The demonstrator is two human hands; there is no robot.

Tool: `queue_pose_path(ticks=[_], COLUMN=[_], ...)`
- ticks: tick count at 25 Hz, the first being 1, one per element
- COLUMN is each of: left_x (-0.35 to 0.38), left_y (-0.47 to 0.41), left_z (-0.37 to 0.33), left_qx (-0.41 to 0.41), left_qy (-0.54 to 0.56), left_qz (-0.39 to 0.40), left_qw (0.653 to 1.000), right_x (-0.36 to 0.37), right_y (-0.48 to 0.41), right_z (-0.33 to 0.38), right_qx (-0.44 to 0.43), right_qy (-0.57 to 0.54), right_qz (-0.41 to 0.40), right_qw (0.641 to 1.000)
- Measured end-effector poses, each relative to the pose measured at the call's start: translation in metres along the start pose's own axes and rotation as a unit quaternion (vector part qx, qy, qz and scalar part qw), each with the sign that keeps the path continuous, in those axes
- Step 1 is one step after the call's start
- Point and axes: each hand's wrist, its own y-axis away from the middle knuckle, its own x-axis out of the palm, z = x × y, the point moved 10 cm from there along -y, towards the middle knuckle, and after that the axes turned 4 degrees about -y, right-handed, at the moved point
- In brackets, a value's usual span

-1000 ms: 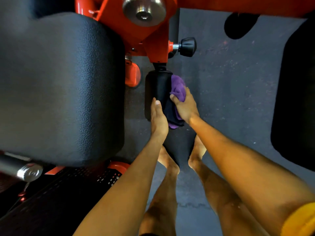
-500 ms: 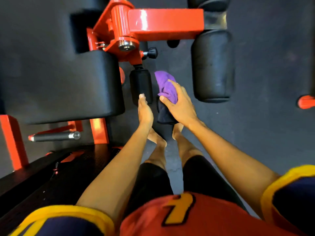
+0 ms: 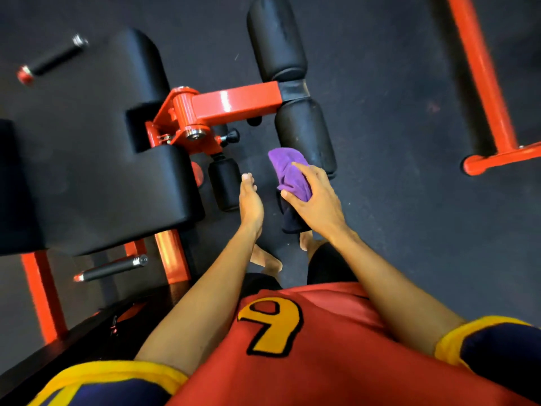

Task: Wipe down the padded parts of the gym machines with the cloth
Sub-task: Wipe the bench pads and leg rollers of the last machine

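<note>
Dark rubber gym floor (image 3: 409, 171) fills the room under a black and orange machine.

The right hand (image 3: 317, 200) grips a bunched purple cloth (image 3: 289, 171), fingers curled round it. The left hand (image 3: 250, 200) is flat and loose and holds nothing.

A second ago both hands were down on the small roller pad (image 3: 225, 186), with the cloth pressed on its side. Now both hands are off it. The small pad sits just beside the left hand, at about 10 o'clock from it. The cloth is up in the air and nearer to the big roller pad (image 3: 304, 136), which is at 12 o'clock from the right hand. The view is also higher and shows more of the machine. I think the small pad is done and the big roller is next.

Farther out, an orange arm (image 3: 237, 102) holds the big roller and a second big roller pad (image 3: 276, 39) above it. The wide seat pad (image 3: 96, 186) is at 9 o'clock.

Some things are hard to tell. The cloth's top edge lies over the big roller's near end, so I cannot say if they touch. A dark bit (image 3: 292, 222) hangs under the right hand; it may be part of the cloth or something else. The far sides of the pads are hidden, and the picture's edges are blurry.
</note>
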Motion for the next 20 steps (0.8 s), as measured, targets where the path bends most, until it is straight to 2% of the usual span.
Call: queue_pose_path(ticks=[3, 7, 12, 14, 17, 20], left_x=[0.032, 0.067, 0.099, 0.103, 0.114, 0.120], left_y=[0.004, -0.003, -0.032, -0.069, -0.086, -0.089], left_z=[-0.006, -0.017, -0.029, -0.005, 0.004, 0.010], left_qx=[0.000, -0.001, -0.011, -0.017, -0.034, -0.032], left_qy=[-0.015, -0.028, 0.001, 0.015, 0.004, 0.035], left_qz=[0.026, 0.022, -0.005, -0.017, -0.025, -0.043], left_qw=[1.000, 0.999, 1.000, 1.000, 0.999, 0.998], right_x=[-0.027, -0.052, -0.044, -0.033, -0.030, -0.030], right_y=[-0.007, -0.032, -0.064, -0.078, -0.130, -0.195], right_z=[-0.004, -0.017, -0.063, -0.070, -0.049, -0.025], right_qx=[-0.027, -0.045, -0.056, -0.076, -0.107, -0.075], right_qy=[0.030, 0.071, 0.149, 0.178, 0.169, 0.128], right_qz=[-0.027, -0.047, 0.015, 0.024, 0.010, 0.018], right_qw=[0.999, 0.995, 0.987, 0.981, 0.980, 0.989])
